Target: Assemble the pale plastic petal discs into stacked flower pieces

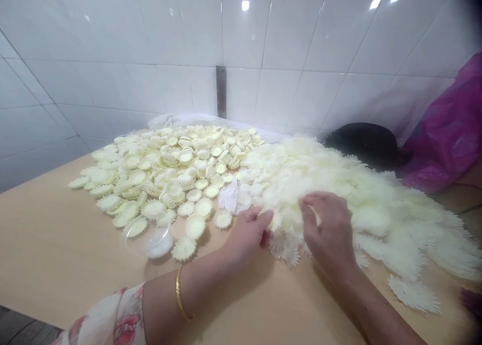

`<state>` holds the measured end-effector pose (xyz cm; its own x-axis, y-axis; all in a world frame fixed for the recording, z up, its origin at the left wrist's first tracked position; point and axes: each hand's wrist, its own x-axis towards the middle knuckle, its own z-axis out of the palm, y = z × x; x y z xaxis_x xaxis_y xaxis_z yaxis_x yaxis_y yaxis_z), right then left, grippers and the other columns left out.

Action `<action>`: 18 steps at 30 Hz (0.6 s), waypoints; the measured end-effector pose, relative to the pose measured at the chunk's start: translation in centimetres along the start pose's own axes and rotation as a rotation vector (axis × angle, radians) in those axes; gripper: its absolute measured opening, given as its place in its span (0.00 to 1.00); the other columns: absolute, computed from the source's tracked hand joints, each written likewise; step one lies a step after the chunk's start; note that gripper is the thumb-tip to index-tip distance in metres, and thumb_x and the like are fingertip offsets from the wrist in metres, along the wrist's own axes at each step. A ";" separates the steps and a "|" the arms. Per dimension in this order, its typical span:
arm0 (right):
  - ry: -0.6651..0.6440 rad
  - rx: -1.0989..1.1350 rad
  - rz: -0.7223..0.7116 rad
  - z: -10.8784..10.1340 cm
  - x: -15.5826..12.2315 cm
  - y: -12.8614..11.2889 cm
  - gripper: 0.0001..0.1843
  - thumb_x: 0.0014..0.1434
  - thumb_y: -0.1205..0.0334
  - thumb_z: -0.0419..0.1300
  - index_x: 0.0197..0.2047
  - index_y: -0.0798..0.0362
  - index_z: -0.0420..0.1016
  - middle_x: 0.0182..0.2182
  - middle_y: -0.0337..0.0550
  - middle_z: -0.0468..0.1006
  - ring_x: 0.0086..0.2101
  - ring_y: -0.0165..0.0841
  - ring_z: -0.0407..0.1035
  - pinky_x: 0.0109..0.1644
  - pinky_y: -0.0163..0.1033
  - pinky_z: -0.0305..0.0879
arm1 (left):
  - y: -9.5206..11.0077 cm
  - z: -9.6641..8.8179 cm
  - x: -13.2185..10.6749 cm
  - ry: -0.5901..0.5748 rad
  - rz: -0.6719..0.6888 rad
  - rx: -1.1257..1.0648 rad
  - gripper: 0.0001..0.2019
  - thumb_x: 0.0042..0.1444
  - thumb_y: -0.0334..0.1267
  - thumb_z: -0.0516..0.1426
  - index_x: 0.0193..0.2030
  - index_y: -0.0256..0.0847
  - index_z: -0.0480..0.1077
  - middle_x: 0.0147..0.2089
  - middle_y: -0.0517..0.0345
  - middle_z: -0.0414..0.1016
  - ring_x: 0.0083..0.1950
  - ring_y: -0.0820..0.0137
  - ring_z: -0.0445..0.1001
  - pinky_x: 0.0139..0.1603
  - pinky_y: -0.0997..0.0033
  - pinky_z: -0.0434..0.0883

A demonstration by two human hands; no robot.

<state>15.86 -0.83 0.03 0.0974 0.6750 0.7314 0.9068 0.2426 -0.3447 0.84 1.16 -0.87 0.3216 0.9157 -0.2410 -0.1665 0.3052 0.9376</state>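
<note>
Now, left pile: pale, fluted discs are seen heaped on the table, with a few spread toward the front.
Container: a small clear container, white inside, is set beside the nearest discs.
Left hand: it's held at the right heap's near edge, fingers curled, thumb extended; whether anything is gripped can't be told.
Right hand: fingers are bent against the heap, any grip hidden.
Right heap: thin, petal-edged pieces are massed here.
Far right: pink plastic is seen.
</note>
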 end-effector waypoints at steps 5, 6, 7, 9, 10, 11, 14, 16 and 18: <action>-0.117 0.249 0.003 -0.4 -0.5 -2.2 0.06 0.56 0.61 0.53 0.30 0.50 0.68 0.28 0.42 0.72 0.34 0.36 0.64 0.38 0.41 0.58 | -0.1 0.1 0.1 0.011 0.042 -0.026 0.15 0.45 0.48 0.59 0.23 0.37 0.65 0.13 0.64 0.57 0.15 0.79 0.54 0.16 0.76 0.50; -0.155 0.288 0.017 -0.4 -0.7 -2.5 0.05 0.56 0.60 0.54 0.30 0.50 0.68 0.29 0.42 0.72 0.34 0.36 0.64 0.38 0.41 0.59 | -0.1 0.1 0.1 0.018 0.035 -0.043 0.14 0.45 0.47 0.60 0.23 0.37 0.66 0.13 0.64 0.57 0.15 0.79 0.54 0.16 0.76 0.50; -0.196 0.321 0.039 -0.3 -0.8 -2.8 0.04 0.55 0.60 0.55 0.31 0.50 0.68 0.29 0.41 0.72 0.33 0.36 0.65 0.38 0.41 0.59 | -0.1 0.1 0.2 0.017 0.027 -0.059 0.14 0.45 0.47 0.60 0.23 0.37 0.66 0.13 0.64 0.58 0.15 0.80 0.55 0.17 0.77 0.50; -0.275 0.376 0.097 -0.2 -0.9 -3.0 0.05 0.54 0.59 0.56 0.30 0.51 0.68 0.28 0.40 0.73 0.32 0.36 0.66 0.37 0.40 0.60 | -0.1 0.0 0.2 0.000 0.011 -0.085 0.15 0.45 0.47 0.60 0.21 0.36 0.66 0.13 0.63 0.59 0.15 0.80 0.55 0.17 0.77 0.50; -0.310 0.402 0.128 -0.1 -0.8 -3.0 0.06 0.54 0.58 0.56 0.30 0.51 0.68 0.28 0.40 0.73 0.31 0.35 0.66 0.36 0.39 0.60 | -0.1 0.0 0.2 -0.013 0.005 -0.094 0.16 0.45 0.47 0.60 0.20 0.36 0.65 0.13 0.63 0.59 0.15 0.80 0.55 0.17 0.77 0.51; -0.338 0.426 0.156 -0.1 -0.8 -3.0 0.06 0.54 0.58 0.56 0.29 0.51 0.68 0.27 0.39 0.73 0.31 0.35 0.66 0.35 0.38 0.60 | -0.1 -0.1 0.3 -0.030 0.000 -0.101 0.17 0.45 0.48 0.60 0.19 0.36 0.64 0.13 0.63 0.59 0.15 0.81 0.55 0.17 0.77 0.51; -0.391 0.471 0.193 -0.1 -0.7 -2.9 0.06 0.54 0.59 0.55 0.27 0.51 0.67 0.26 0.38 0.73 0.30 0.34 0.66 0.34 0.37 0.60 | -0.1 -0.3 0.4 -0.084 -0.019 -0.114 0.20 0.46 0.53 0.57 0.20 0.36 0.64 0.14 0.62 0.60 0.15 0.80 0.57 0.18 0.77 0.53; -0.406 0.486 0.204 -0.2 -0.6 -2.8 0.05 0.54 0.61 0.54 0.27 0.51 0.67 0.25 0.38 0.73 0.30 0.34 0.67 0.34 0.38 0.60 | 0.0 -0.4 0.4 -0.136 -0.025 -0.117 0.22 0.47 0.56 0.54 0.21 0.35 0.65 0.16 0.60 0.63 0.16 0.78 0.61 0.19 0.76 0.57; -0.406 0.500 0.231 -0.2 -0.6 -2.7 0.07 0.55 0.61 0.53 0.26 0.51 0.66 0.25 0.39 0.72 0.29 0.34 0.67 0.35 0.38 0.61 | 0.0 -0.4 0.3 -0.185 -0.004 -0.102 0.22 0.48 0.56 0.54 0.25 0.34 0.67 0.20 0.58 0.67 0.19 0.77 0.64 0.23 0.74 0.62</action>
<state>13.46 -2.04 0.64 0.0159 0.9322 0.3617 0.5733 0.2879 -0.7671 0.58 1.52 -0.99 0.4870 0.8534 -0.1859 -0.2548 0.3423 0.9044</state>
